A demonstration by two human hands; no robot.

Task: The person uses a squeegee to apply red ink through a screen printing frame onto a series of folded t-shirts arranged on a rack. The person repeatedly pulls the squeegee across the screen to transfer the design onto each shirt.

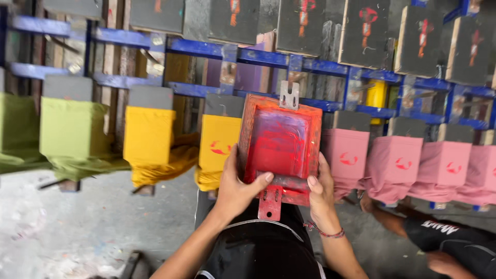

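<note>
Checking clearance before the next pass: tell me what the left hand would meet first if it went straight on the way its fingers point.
The left hand already grips the red-inked screen frame; its fingers point up along the frame's left edge, so probably the yellow shirt beside it comes first. Depth is unclear.

The screen frame (281,147) sits between both hands, left hand (235,188) on its left edge, right hand (321,194) on its right. Shirts on boards (149,134) run left and right, rack (258,57) behind them.

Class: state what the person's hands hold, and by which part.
Both hands, left hand and right hand, grip the red printing frame by its lower side edges.
</note>
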